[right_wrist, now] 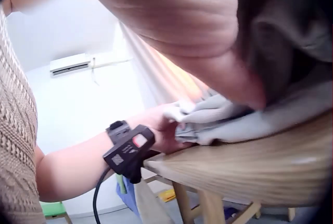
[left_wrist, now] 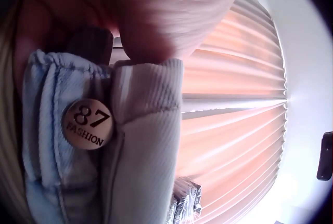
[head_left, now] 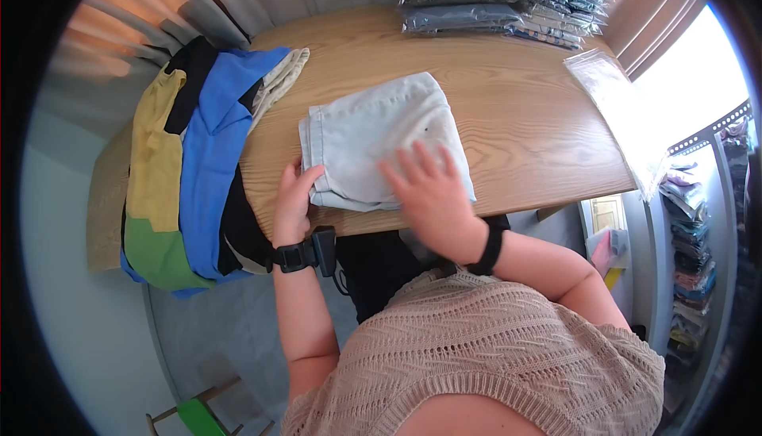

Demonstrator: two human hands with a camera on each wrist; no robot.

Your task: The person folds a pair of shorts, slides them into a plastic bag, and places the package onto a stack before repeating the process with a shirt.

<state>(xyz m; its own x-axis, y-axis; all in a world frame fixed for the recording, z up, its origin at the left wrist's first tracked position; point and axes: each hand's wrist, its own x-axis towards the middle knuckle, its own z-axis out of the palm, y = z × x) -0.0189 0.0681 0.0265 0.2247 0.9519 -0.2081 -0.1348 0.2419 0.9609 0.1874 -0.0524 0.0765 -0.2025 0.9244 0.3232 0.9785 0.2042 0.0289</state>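
Folded pale blue jeans (head_left: pixel 369 130) lie flat near the front edge of the table, waistband toward the left. My left hand (head_left: pixel 294 204) pinches the waistband corner, thumb on top and fingers underneath. Up close in the left wrist view, a round metal button (left_wrist: pixel 87 124) reading "87 FASHION" sits on the waistband, just below the thumb (left_wrist: pixel 156 21). My right hand (head_left: pixel 436 202) is spread with straight fingers over the right front part of the jeans; in the right wrist view its palm edge is right at the cloth.
A heap of blue, yellow, green and black clothes (head_left: pixel 210 166) hangs over the table's left end. Bagged garments (head_left: pixel 460 17) are stacked at the back. Clear plastic bags (head_left: pixel 615 111) lie along the right edge, beside a shelf rack (head_left: pixel 690 222) of packed clothes.
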